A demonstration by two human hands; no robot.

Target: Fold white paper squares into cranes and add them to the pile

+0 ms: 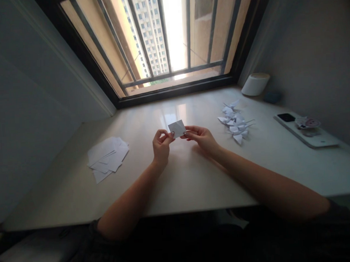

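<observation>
A small folded white paper point(177, 128) is held up above the middle of the pale table point(195, 177). My left hand point(161, 144) pinches its left edge with thumb and fingers closed. My right hand point(199, 137) pinches its right edge the same way. Both forearms reach in from the near edge of the table. To the left lies a loose pile of white paper sheets point(107, 158). To the right lies a cluster of folded white paper cranes point(234, 122).
A barred window point(164, 41) stands behind the table, with a tall building outside. At the back right sits a white round container point(255, 83). A white flat device point(306, 130) with a dark phone and small objects on it lies at the right.
</observation>
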